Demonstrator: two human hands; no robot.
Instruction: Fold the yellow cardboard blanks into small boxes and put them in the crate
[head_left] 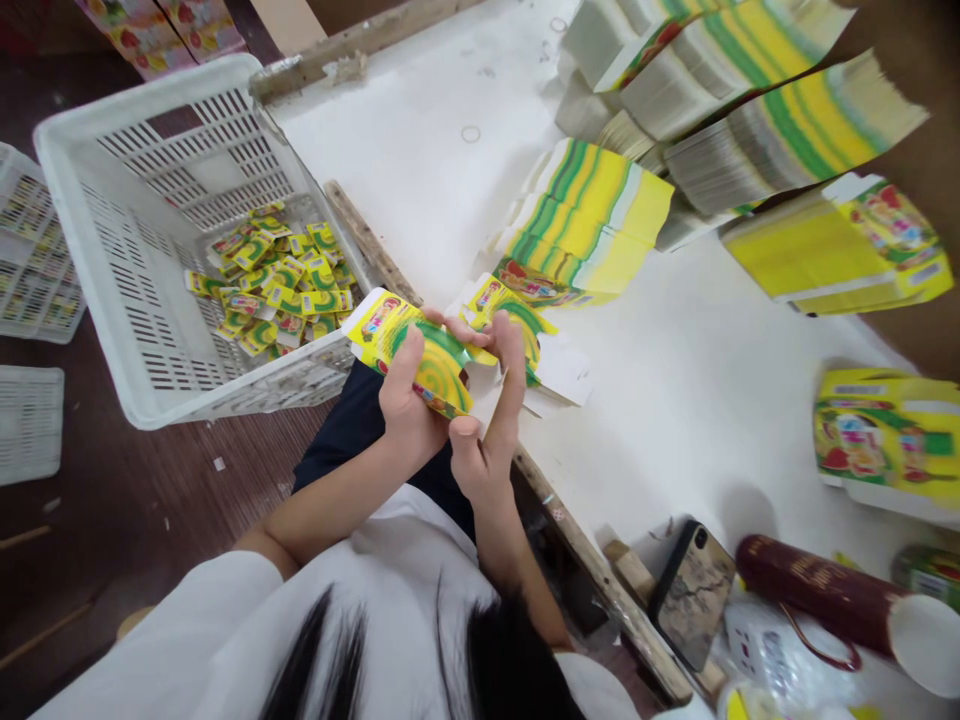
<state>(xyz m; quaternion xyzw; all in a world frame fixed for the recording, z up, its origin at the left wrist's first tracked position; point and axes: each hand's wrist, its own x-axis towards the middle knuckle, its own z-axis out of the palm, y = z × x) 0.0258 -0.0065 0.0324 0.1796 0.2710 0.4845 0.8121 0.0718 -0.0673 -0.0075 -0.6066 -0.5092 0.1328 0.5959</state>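
A small yellow and green carton with a swirl print is gripped in my left hand, the thumb flat on its front face. The carton sits tilted over the table's near edge, with a white flap at its right end. Beside that end is my right hand, thumb and fingers spread apart; whether a fingertip touches the flap I cannot tell. Just behind my hands, a second flat carton lies on the white table, partly covered by my right fingers.
A white plastic basket at the left holds many small filled-looking cartons. Flat carton stacks stand along the table's far side, with another stack at right. A phone and a maroon cup lie near the front right.
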